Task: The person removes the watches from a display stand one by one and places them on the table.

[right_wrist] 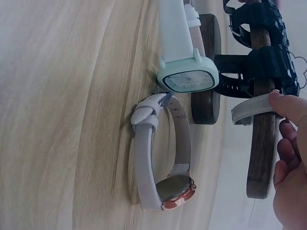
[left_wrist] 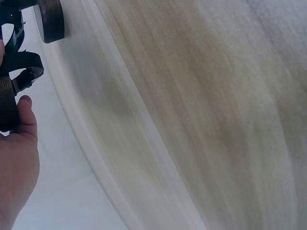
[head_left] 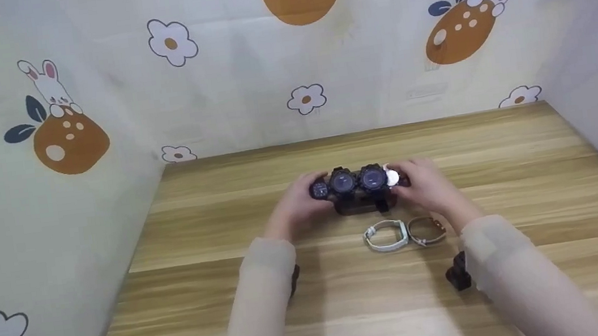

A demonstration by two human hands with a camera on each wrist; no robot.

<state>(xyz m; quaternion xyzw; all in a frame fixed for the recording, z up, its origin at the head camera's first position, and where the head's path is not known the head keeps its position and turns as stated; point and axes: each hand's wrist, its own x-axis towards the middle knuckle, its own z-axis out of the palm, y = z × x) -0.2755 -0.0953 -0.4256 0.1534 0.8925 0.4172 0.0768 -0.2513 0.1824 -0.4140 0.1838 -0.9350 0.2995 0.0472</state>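
Observation:
A dark wooden watch stand (right_wrist: 261, 158) carries a row of watches on its bar. At its left end my left hand (head_left: 304, 199) grips the bar beside a black watch (head_left: 319, 189); the left wrist view has the thumb (left_wrist: 28, 115) against the dark wood. Two bulky black watches (head_left: 343, 182) sit mid-bar. My right hand (head_left: 427, 182) pinches a white-strapped watch (right_wrist: 254, 106) looped round the bar near the right end. Its pale dial (head_left: 392, 177) faces up in the head view. My other right fingers curl beside the bar.
In front of the stand, a mint-green watch (head_left: 387, 236) and a white-strapped rose-gold watch (head_left: 426, 230) lie on their sides on the wood-grain table (head_left: 215, 229). Patterned cloth (head_left: 232, 85) rises behind the table and along its sides. Black wrist gear (head_left: 458, 272) shows by the right sleeve.

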